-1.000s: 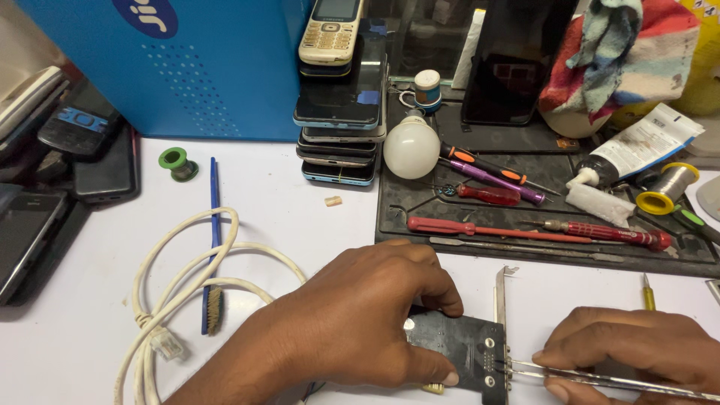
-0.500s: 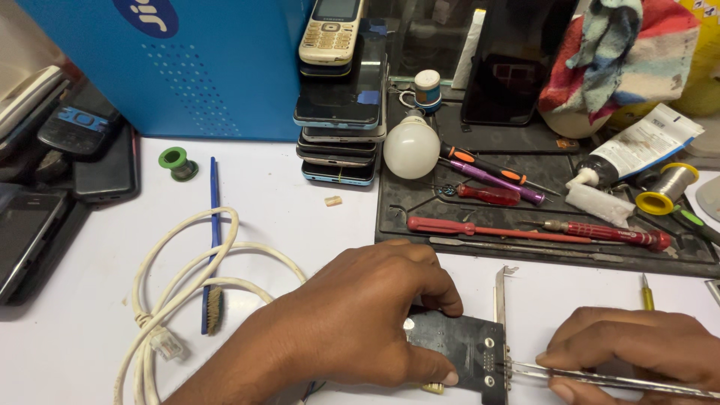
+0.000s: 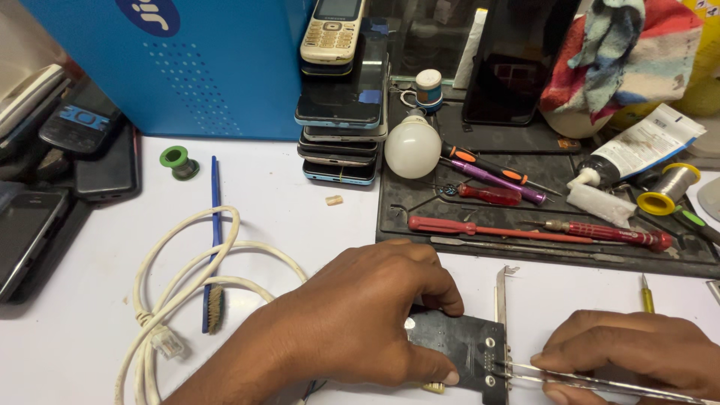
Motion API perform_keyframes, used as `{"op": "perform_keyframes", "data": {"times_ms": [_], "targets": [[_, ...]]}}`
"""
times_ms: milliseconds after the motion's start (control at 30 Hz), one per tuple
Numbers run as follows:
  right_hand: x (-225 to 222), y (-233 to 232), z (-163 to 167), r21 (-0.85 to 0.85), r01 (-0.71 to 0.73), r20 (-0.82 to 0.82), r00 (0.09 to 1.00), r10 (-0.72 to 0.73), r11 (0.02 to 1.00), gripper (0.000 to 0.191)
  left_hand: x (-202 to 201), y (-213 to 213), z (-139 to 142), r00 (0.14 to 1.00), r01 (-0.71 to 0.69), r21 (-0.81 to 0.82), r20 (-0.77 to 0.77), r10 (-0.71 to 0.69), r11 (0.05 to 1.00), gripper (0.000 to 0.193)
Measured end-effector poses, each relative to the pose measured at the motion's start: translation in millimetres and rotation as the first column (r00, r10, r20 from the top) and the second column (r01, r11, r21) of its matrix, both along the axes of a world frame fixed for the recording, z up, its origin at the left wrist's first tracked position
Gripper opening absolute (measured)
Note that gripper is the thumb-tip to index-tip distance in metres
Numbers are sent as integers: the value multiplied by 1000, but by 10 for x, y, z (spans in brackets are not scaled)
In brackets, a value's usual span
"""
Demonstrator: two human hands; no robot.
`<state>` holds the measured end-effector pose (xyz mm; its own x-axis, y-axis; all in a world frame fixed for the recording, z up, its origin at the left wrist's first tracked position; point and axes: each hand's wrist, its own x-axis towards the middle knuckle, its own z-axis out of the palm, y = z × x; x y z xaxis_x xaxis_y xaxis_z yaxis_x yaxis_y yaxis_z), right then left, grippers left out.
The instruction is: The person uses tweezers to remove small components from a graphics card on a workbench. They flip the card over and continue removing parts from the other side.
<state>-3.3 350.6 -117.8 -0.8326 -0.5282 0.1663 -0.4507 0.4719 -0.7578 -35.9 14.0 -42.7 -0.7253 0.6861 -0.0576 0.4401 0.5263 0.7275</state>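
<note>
Little has shifted since a moment ago: both hands stay on the work. Curled over, the left hand (image 3: 360,322) pins a dark circuit board (image 3: 461,349) to the white table (image 3: 300,217). Just right of it, the right hand (image 3: 637,352) pinches metal tweezers (image 3: 592,381), tips touching the board's edge.

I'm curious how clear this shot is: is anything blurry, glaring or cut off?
Head view: even, soft light with faint shadows; sharp on the left hand and dark circuit board; mild shine on the white bulb and tweezers; the right hand is cropped at the bottom edge.
</note>
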Motion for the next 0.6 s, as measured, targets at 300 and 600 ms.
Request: {"op": "perform_keyframes", "data": {"times_ms": [300,600], "targets": [[2,9,11,33,4,37,999,-5,999,13,-1,6,10,1000,4,-9,6,-4,1000,51],[-38,106,-111,146,26,72,997,-36,989,13,0,-6,11,1000,2,10,8,-2,1000,50]]}}
